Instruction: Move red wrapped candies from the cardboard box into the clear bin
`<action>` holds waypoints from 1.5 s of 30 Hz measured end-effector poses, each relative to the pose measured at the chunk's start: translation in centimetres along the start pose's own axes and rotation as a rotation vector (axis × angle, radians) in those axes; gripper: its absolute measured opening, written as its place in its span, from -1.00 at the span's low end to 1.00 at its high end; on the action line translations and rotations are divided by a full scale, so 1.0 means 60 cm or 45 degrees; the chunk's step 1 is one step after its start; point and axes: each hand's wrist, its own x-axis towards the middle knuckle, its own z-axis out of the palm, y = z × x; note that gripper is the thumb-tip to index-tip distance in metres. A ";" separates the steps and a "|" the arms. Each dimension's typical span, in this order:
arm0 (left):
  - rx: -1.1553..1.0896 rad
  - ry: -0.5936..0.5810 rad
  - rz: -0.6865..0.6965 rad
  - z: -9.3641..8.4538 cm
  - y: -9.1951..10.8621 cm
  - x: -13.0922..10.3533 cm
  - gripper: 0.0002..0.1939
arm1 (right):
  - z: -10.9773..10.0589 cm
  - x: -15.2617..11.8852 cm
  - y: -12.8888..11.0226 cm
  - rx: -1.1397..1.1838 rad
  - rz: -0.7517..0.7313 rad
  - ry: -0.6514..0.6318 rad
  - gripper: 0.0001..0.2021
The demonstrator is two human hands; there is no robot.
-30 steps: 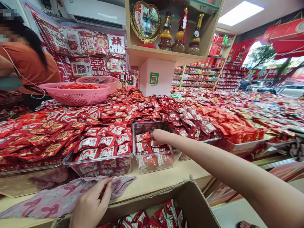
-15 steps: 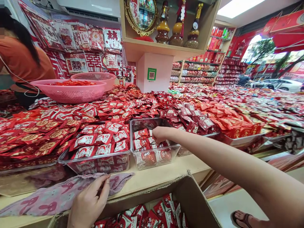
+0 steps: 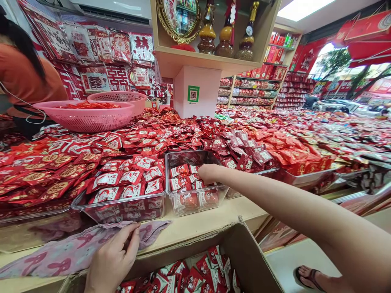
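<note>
My right hand (image 3: 209,173) reaches down into a clear plastic tub (image 3: 195,205). Its fingers are curled at the inner right side, by small red-and-white packets (image 3: 180,184) laid in rows; the fingertips and anything in them are hidden. Over the near edge of the counter, my left hand (image 3: 111,256) has thumb and forefinger closed together beside a pink-and-lilac patterned cloth (image 3: 76,248). What they pinch, if anything, I cannot make out. Below my hands stands an open cardboard box (image 3: 253,248) with many loose red-and-white packets (image 3: 195,276) inside.
Another clear tub (image 3: 122,209), full of red-and-white packets, stands left of the first. Heaps of red packets (image 3: 55,171) spread across the counter. Pink baskets (image 3: 88,118) sit behind, left of a pillar (image 3: 198,91) under a shelf (image 3: 210,59). A person in orange (image 3: 27,77) stands far left.
My right hand has shifted slightly right and lower within the tub. My left hand keeps its pinched shape beside the cloth. The whole view has shifted a little.
</note>
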 end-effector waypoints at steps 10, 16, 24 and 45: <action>0.015 -0.015 -0.050 -0.003 0.006 0.000 -0.75 | -0.032 -0.039 -0.028 0.080 -0.205 -0.190 -0.78; 0.036 -0.010 -0.037 0.003 0.003 -0.001 -0.76 | -0.009 -0.021 -0.023 0.259 -0.163 -0.244 -0.79; 0.033 -0.032 -0.096 0.000 0.007 -0.001 -0.77 | -0.021 -0.025 -0.022 0.165 -0.164 -0.162 -0.82; 0.058 -0.040 -0.096 -0.003 0.010 0.002 -0.80 | -0.039 0.040 -0.064 0.165 -0.287 0.202 -0.70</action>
